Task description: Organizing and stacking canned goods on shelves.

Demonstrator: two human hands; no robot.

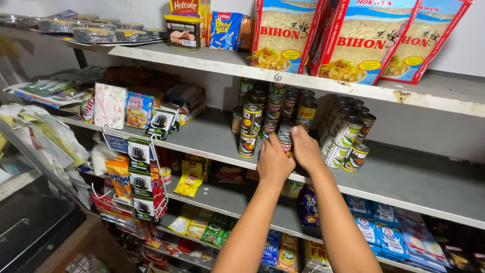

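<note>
Both hands reached up to the middle shelf (404, 177) of a small shop's stock wall and met around one small can with a red label (286, 143), which stood at the front edge of the shelf among a cluster of stacked cans (270, 108). The left hand (273, 161) cupped the can from its left side, fingers curled against it, while the right hand (305, 148) covered its top and right side; each grip was closed on the can, so only a strip of the label showed between them. Just to the left stood a two-high stack of dark cans (249, 131), touching or nearly touching the left hand. To the right, slightly apart, sat a second group of cans with pale green-and-white labels (347, 136). On the top shelf above lay three large bags of rice noodles (353, 38), leaning against the wall, with a tin (182, 32) and a blue snack packet (225, 30) to their left. Further left on the middle shelf were noodle packets (139, 108) and small black sachets (160, 123), and a wire rack (146, 182) hung with more sachets below.
</note>
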